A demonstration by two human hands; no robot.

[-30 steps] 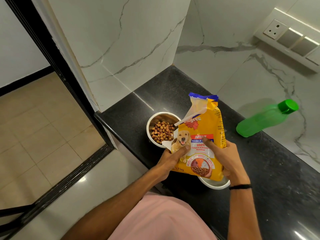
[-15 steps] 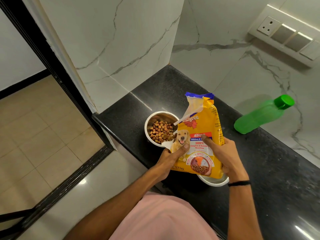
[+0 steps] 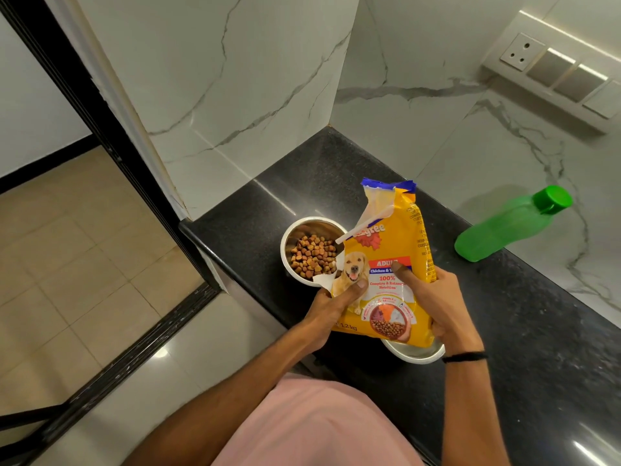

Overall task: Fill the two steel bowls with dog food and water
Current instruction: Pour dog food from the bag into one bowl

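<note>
The left hand (image 3: 331,307) and right hand (image 3: 440,297) clamp an upright yellow plastic dog-food bag (image 3: 386,243). Beyond the left thumb (image 3: 359,284) sits a kibble-filled round steel bowl (image 3: 284,245).

2nd steel bowl (image 3: 420,354) mostly behind the dog food bag (image 3: 389,250), contents unseen

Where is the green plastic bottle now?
Head view: the green plastic bottle sits on the black stone counter by the marble wall, right of the yellow kibble bag.
</note>
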